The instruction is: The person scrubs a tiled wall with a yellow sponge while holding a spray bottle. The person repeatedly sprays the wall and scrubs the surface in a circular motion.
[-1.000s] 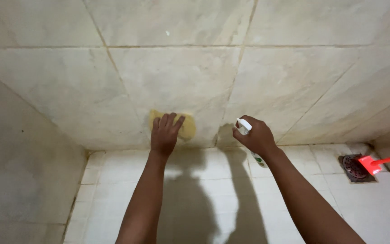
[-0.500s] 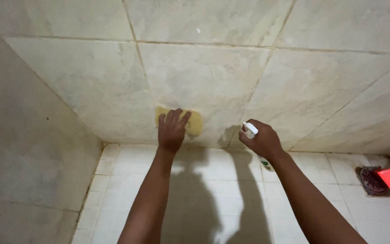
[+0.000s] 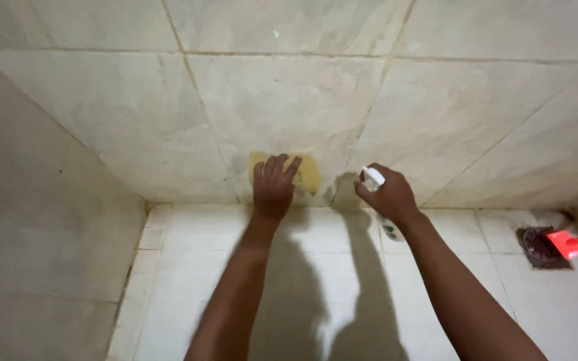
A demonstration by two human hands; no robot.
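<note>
Left hand: the left hand (image 3: 273, 186) lies flat and open, fingers spread upward, pressed on a yellow sponge (image 3: 306, 174); the palm covers the sponge's left part, its right part shows beside the fingers.
Sponge: held against the tiled wall (image 3: 289, 100), low down, just above the joint where wall meets floor.
Right hand: the right hand (image 3: 388, 196) is closed around a spray bottle (image 3: 373, 179); the white nozzle head sticks out above the fingers and points toward the wall; a bit of the bottle's body with a green mark shows below the wrist.
Spacing: the bottle is near the sponge, to its right, not touching it; a shadow falls on the wall between them.
Floor: white tiled floor (image 3: 188, 267) below both arms; the arms' shadows lie across it.
Corner: a second wall (image 3: 35, 234) closes the left side.
Far right: a round dark floor drain (image 3: 540, 246); a red tool head (image 3: 565, 243) with a red handle rests over it, well apart from the hands.
In the way: nothing stands between either hand and the wall.
</note>
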